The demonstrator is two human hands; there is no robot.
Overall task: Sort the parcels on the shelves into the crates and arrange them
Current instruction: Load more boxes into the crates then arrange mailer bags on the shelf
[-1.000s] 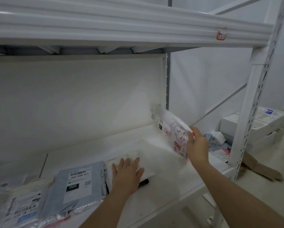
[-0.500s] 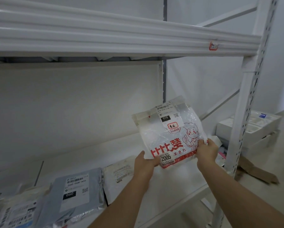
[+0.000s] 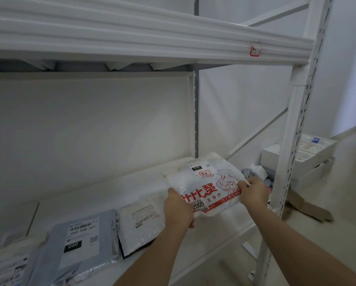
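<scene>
I hold a white plastic parcel with red print and a cartoon figure (image 3: 209, 182) low over the right end of the white shelf (image 3: 115, 188). My left hand (image 3: 178, 207) grips its lower left edge and my right hand (image 3: 253, 193) pinches its right edge. To the left on the shelf lie a white mailer (image 3: 141, 219), a grey mailer labelled 060 (image 3: 80, 242) and more parcels (image 3: 5, 265) at the frame's corner.
A white upright post (image 3: 294, 124) stands right of my hands, with the upper shelf beam (image 3: 152, 38) overhead. Behind the post on the floor are white boxes (image 3: 305, 153), flattened cardboard (image 3: 309, 207) and small items (image 3: 255, 172).
My left hand left the white mailer and took hold of the red-printed parcel. Both hands turned its printed face up, then lowered it from chest height toward the shelf.
</scene>
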